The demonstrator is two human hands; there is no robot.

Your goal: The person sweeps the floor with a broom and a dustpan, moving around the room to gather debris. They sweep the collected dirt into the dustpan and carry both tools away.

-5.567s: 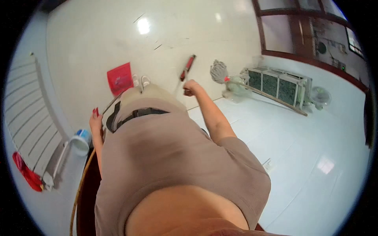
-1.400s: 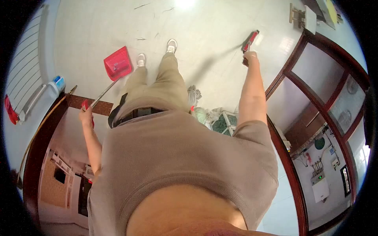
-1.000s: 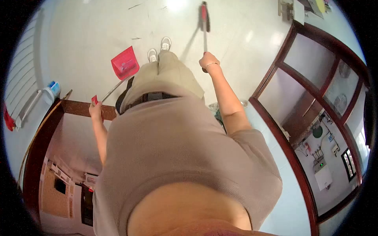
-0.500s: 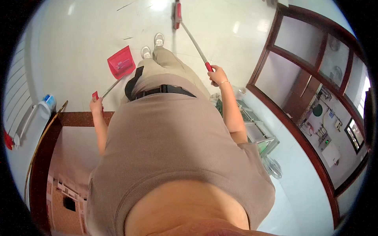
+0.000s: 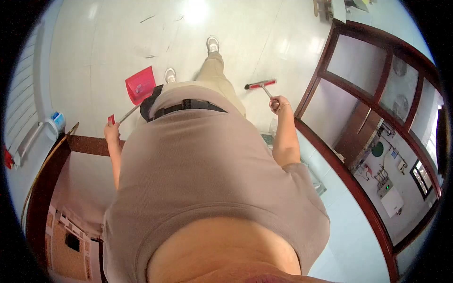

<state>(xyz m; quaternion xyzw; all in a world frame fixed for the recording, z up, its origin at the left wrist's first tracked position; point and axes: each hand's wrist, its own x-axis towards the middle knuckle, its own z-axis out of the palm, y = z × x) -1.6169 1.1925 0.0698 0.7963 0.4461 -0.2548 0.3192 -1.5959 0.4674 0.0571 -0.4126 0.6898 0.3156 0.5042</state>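
My left hand [image 5: 112,132] is closed round the red top grip of a long-handled dustpan. The red pan [image 5: 140,85] of it stands by my left leg, with some small light bits showing inside. On the other side, my right hand [image 5: 279,104] grips the metal handle of a broom [image 5: 261,85]. Its red-and-grey head with dark bristles is close in front of that hand, over the pale tiles. Part of the dustpan's handle disappears behind my clothing.
Thin dark streaks [image 5: 147,19] mark the glossy tiled floor [image 5: 113,47] ahead. A brown-framed glass partition [image 5: 325,73] runs along the right. To the left are a white-and-blue bucket [image 5: 57,120] and a thin wooden stick [image 5: 47,165] by a dark doorway edge.
The broom head has come back from far ahead to near my right hand, which moved slightly right and lower. My right foot has stepped forward. The dustpan shifted slightly in view.
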